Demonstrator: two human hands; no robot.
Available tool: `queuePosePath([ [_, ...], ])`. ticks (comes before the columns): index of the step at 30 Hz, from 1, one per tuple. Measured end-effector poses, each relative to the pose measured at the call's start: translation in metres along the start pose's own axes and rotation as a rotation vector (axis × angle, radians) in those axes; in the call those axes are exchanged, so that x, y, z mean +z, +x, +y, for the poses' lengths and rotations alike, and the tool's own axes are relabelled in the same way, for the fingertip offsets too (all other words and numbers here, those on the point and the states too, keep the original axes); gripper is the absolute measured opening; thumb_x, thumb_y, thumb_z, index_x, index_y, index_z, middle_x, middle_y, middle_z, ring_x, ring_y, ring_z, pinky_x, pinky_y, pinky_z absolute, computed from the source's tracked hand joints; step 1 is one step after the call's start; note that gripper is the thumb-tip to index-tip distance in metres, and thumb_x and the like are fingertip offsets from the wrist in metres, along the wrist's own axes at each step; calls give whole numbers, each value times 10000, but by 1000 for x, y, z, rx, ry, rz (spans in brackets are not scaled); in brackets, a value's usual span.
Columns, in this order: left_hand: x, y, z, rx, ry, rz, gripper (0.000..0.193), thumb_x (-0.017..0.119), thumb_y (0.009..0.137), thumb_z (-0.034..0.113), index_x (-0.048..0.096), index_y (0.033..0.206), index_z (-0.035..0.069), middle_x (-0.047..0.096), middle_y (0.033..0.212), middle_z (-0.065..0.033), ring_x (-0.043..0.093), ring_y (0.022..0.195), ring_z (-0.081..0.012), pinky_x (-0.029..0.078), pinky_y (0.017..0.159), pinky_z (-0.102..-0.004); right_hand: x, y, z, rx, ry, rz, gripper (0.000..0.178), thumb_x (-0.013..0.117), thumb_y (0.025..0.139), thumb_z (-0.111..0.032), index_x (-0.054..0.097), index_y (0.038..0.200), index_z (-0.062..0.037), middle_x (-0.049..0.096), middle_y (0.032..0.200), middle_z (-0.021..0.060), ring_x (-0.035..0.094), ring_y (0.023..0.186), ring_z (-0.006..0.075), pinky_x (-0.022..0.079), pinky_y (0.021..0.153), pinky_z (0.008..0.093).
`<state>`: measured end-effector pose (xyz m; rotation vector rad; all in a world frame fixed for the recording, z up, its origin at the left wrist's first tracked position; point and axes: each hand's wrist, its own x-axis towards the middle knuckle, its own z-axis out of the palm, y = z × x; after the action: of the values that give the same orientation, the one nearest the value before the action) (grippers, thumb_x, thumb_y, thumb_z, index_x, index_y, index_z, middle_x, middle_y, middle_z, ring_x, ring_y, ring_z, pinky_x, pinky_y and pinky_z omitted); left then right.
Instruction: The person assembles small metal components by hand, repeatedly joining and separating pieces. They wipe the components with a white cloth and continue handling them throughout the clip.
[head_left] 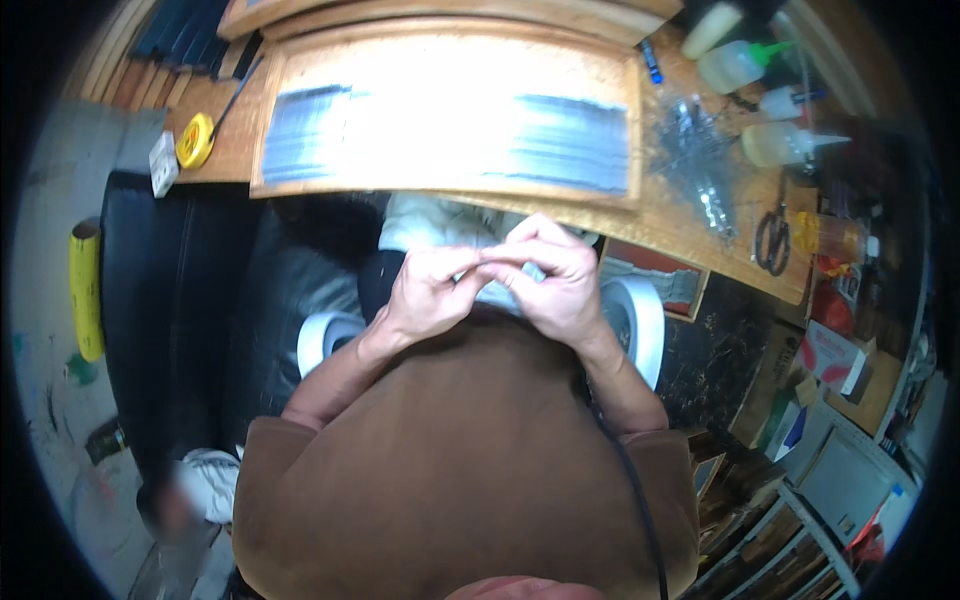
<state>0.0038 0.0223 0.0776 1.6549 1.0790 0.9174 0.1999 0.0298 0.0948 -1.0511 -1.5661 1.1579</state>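
In front of my brown-clad torso my two hands meet with their fingertips pinched together. My left hand (428,290) has its thumb and forefinger closed. Against them press the closed fingers and thumb of my right hand (556,286). Whatever lies between the fingertips is too small and too covered to name. Just beyond my hands is the near edge of a wooden table (745,262). On it lies a wooden-framed panel (634,150) with dark, streaked bands, its middle washed out by glare.
Squeeze bottles (735,68), a tangle of shiny thin pieces (690,165) and scissors (772,240) lie on the table's right. A yellow tape measure (195,142) sits on the left. White chair arms (646,330) flank me. A black couch (150,300) and another person (208,485) are at left.
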Motion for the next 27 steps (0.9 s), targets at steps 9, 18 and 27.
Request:
queuePosePath([
  [9,0,-10,-10,-37,-112,-37,53,699,937,8,738,907,-10,635,683,-167,578,541,-180,459,529,-320,7,-5,5,85,40,-29,188,884,793,10,833,972,-21,658,829,33,608,716,107,473,621,252],
  [18,-3,-14,-20,-94,-65,-106,113,758,915,5,778,1023,-23,766,815,-162,760,684,-217,561,632,-284,11,-6,8,98,43,-36,183,884,799,9,831,972,-13,661,827,35,627,726,109,489,634,250],
  [27,-6,-15,-22,-114,-78,-126,122,770,924,27,781,1035,-21,774,832,-158,770,703,-215,568,644,-272,12,-5,6,108,44,-31,176,879,806,20,825,971,-10,678,844,44,633,709,108,500,630,248],
])
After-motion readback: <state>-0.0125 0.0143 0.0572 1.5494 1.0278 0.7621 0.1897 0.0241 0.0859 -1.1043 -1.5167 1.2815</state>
